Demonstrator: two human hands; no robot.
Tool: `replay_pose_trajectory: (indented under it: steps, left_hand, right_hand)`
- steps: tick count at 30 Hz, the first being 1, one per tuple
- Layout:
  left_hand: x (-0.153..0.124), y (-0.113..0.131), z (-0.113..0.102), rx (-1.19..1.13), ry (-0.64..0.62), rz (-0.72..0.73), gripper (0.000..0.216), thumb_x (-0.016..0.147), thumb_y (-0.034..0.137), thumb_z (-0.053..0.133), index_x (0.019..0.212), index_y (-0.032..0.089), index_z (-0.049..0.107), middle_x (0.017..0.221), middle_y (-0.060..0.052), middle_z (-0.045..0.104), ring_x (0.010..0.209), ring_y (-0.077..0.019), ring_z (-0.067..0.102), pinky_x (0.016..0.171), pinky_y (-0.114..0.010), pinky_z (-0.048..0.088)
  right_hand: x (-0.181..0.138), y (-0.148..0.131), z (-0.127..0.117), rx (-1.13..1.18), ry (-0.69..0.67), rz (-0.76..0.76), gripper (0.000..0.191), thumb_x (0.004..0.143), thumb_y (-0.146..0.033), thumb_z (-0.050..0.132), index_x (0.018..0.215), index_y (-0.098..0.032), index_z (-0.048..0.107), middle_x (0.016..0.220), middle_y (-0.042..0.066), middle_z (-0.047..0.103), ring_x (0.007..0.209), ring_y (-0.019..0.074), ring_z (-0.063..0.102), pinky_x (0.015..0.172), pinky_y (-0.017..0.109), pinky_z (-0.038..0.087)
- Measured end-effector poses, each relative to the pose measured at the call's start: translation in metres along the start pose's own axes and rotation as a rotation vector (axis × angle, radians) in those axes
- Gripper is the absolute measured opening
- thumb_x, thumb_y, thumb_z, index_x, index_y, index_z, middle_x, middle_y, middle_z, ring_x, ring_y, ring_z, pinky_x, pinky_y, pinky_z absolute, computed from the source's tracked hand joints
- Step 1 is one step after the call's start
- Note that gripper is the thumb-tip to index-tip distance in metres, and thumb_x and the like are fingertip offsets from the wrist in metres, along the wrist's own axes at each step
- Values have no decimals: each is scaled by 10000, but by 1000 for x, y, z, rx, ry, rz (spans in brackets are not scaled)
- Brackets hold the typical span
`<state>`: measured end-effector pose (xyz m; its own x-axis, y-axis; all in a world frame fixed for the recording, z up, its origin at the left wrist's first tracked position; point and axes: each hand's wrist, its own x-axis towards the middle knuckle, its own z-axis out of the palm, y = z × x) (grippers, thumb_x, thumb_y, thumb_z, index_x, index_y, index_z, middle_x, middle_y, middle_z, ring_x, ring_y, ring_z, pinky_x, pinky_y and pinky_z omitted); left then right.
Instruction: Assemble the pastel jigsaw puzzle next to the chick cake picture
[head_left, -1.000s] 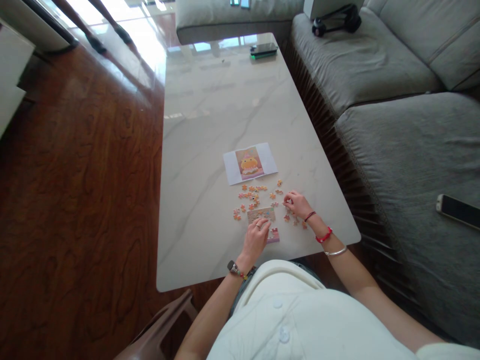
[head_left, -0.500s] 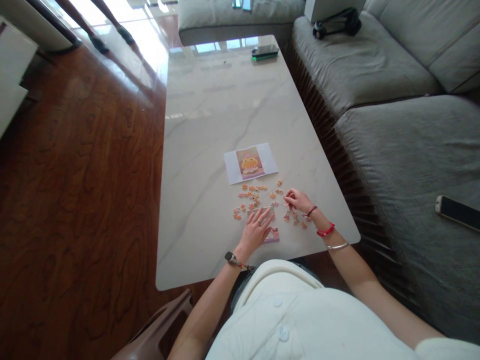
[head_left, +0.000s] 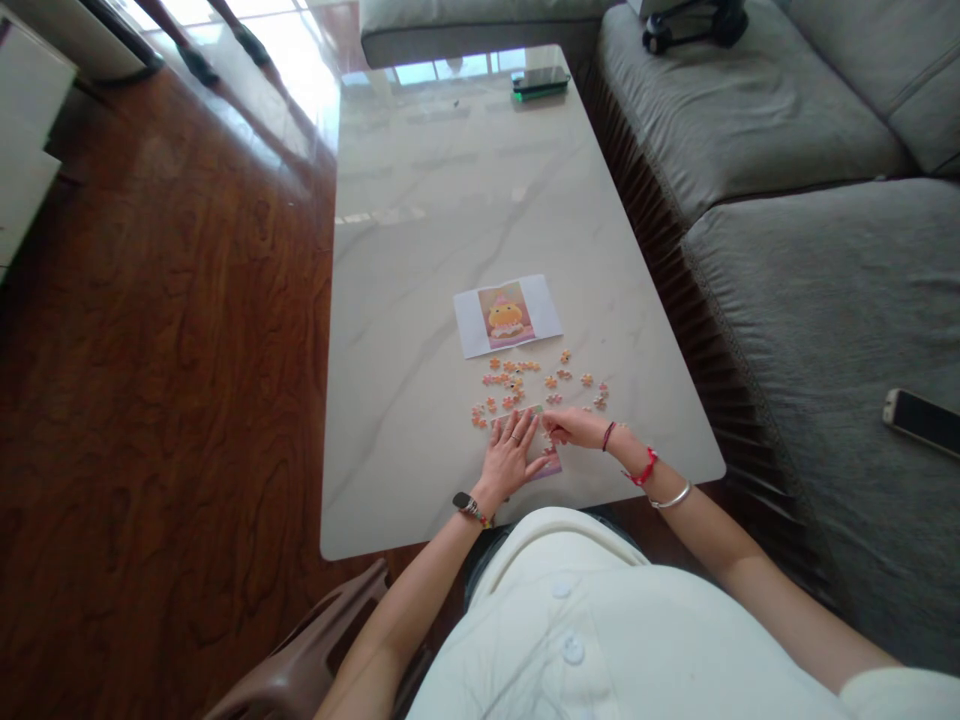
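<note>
Closest to me, past the white shirt front, the left hand (head_left: pixel 512 452) lies flat with its fingers spread open, pressing down on the assembled patch (head_left: pixel 551 464) of a jigsaw near the front edge of the marble table (head_left: pixel 420 250). Only a pink corner of the patch shows from under the palm. The right hand (head_left: pixel 574 428) reaches in from the side, its fingers drawn together at the patch's right edge, just beside the left fingertips. From my feed I cannot tell whether they pinch a piece or only touch the edge. Just beyond the hands, the loose pieces (head_left: pixel 517 385) lie scattered in a band, orange and pink, most apart from one another and none joined to the patch. Past them sits the reference picture (head_left: pixel 508 314), a yellow figure on a white sheet, flat and untouched. I judge the puzzle well short of done: one small block is together and a good many pieces remain to be placed. At the table's far end rests a dark phone (head_left: pixel 540 80), and a grey sofa (head_left: pixel 787 250) runs along the right.
</note>
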<state>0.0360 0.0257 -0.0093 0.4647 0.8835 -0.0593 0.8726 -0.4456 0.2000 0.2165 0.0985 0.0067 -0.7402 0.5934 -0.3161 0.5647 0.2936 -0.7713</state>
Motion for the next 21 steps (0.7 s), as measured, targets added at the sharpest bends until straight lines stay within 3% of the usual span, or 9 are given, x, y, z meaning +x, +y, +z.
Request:
replay_pose_trajectory:
  steps: [5, 10, 13, 21]
  left_hand:
    - [-10, 6, -6, -60, 63, 10, 680, 766, 522, 367, 1314, 168, 178, 1372, -80, 218, 1272, -232, 114, 1030, -434, 126]
    - [-29, 13, 10, -123, 155, -17, 483, 804, 358, 387, 1235, 143, 341, 1243, -115, 414, 1216, -214, 280, 994, -399, 257]
    - [-36, 14, 19, -142, 144, 43, 405, 804, 308, 397, 1183, 166, 409, 1190, -104, 464, 1180, -201, 339, 977, -388, 296]
    - [-38, 15, 20, -114, 74, 74, 387, 796, 271, 428, 1182, 287, 415, 1231, -71, 413, 1199, -209, 306, 984, -423, 268]
  right_hand:
    - [7, 1, 4, -96, -21, -61, 152, 688, -100, 429, 792, -152, 527, 609, -21, 540, 541, 75, 436, 510, 168, 283]
    - [11, 10, 11, -125, -1, -148, 89, 698, -101, 462, 720, -141, 539, 631, 5, 557, 574, 84, 450, 528, 172, 298]
    - [13, 9, 11, -142, -44, -161, 112, 702, -92, 457, 746, -144, 545, 643, 6, 573, 581, 85, 467, 527, 172, 298]
    - [15, -12, -6, -326, -172, -142, 119, 717, -124, 487, 792, -172, 565, 690, 20, 615, 590, 105, 507, 504, 193, 282]
